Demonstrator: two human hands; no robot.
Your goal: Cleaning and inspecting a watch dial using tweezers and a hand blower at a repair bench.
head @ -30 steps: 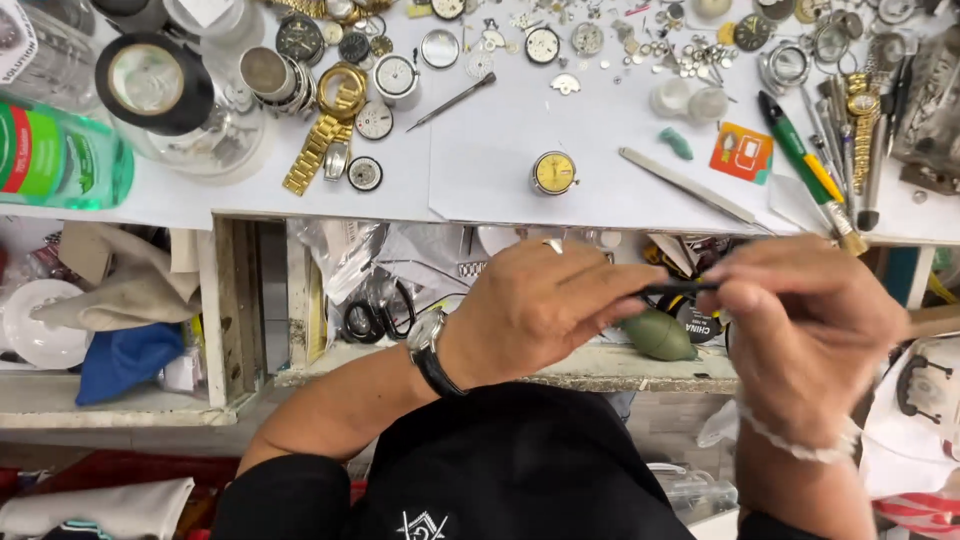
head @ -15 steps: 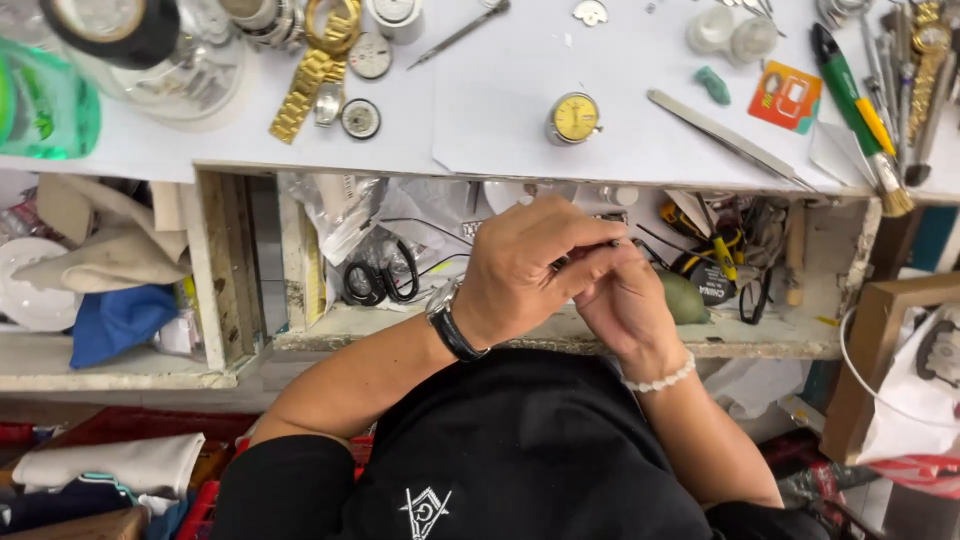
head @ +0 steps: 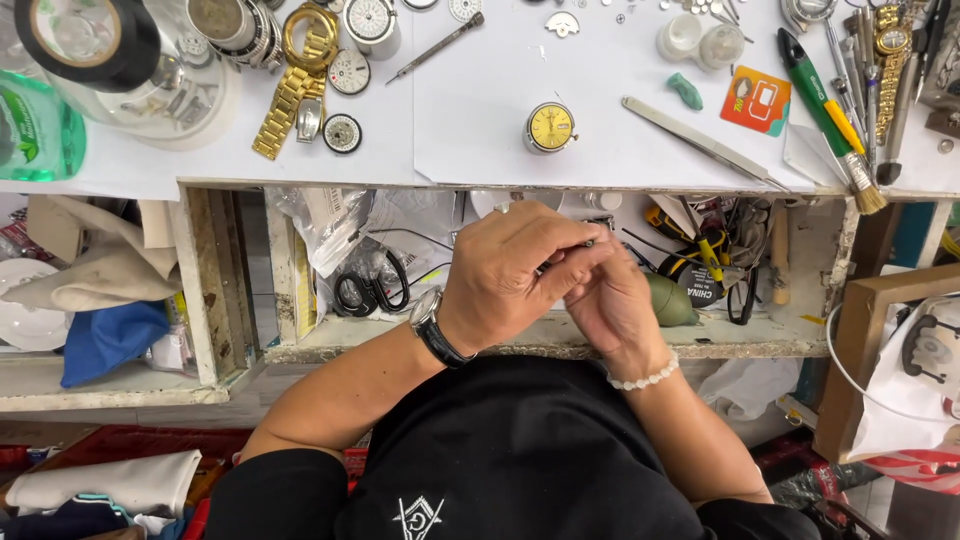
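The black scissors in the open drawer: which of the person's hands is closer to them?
Left. The left hand is just right of the scissors; the right hand lies beyond it.

Watch movement [head: 550, 127] is set mid table [head: 480, 110]; tweezers [head: 700, 140] laid to its right, gold watch [head: 295, 75] to its left. Scissors [head: 365, 285] are kept in drawer [head: 330, 340] below table edge, left of both hands.

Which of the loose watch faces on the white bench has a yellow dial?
The round one sitting alone mid-bench, just above the hands. The loose dials near the gold bracelet are pale.
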